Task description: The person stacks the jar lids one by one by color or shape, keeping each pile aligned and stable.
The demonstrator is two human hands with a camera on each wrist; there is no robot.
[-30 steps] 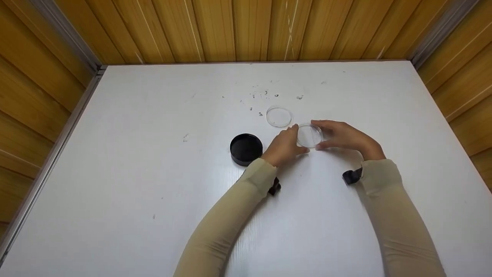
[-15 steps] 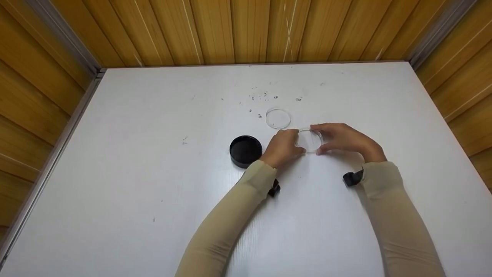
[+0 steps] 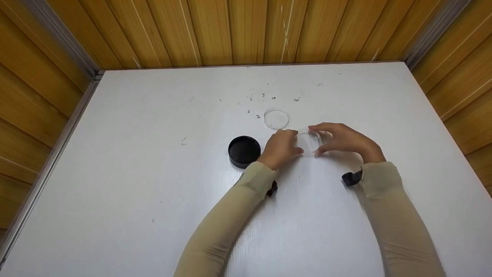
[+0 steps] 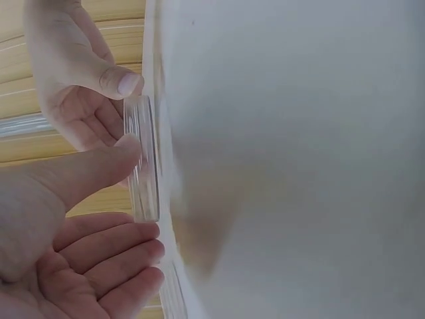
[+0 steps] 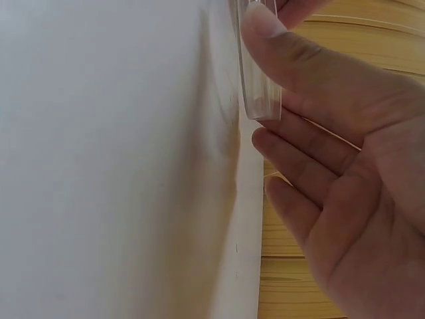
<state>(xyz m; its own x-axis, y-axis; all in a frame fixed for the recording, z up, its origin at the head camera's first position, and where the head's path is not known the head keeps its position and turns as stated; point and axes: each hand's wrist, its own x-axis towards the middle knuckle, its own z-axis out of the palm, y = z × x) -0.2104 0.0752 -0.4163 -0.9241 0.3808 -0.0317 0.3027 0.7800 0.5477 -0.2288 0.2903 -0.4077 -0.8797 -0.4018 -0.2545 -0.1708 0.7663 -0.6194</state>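
Note:
Between my two hands is a clear, shallow petri dish (image 3: 308, 142), low over the white table. My left hand (image 3: 280, 149) pinches its left side, the thumb (image 4: 109, 163) on the near side and fingers toward the far side. From the right, my right hand (image 3: 344, 141) grips the opposite side, thumb (image 5: 282, 50) likewise nearest me. In the left wrist view the petri dish wall (image 4: 147, 193) appears edge-on with several fine lines. Just beyond the left hand lies a second clear round dish (image 3: 265, 119). A black round container (image 3: 244, 151) stands left of the left wrist, its dark inside facing up.
The white table (image 3: 115, 173) carries small dark marks (image 3: 263, 95) toward its far side. Yellow wood-look panels (image 3: 246, 30) wall in the back and both sides. Small black devices (image 3: 350, 179) are strapped at both wrists.
The petri dish has come slightly nearer to me between the hands, which stay at its sides. The second dish and black container have kept their places; the head view has shifted a little.

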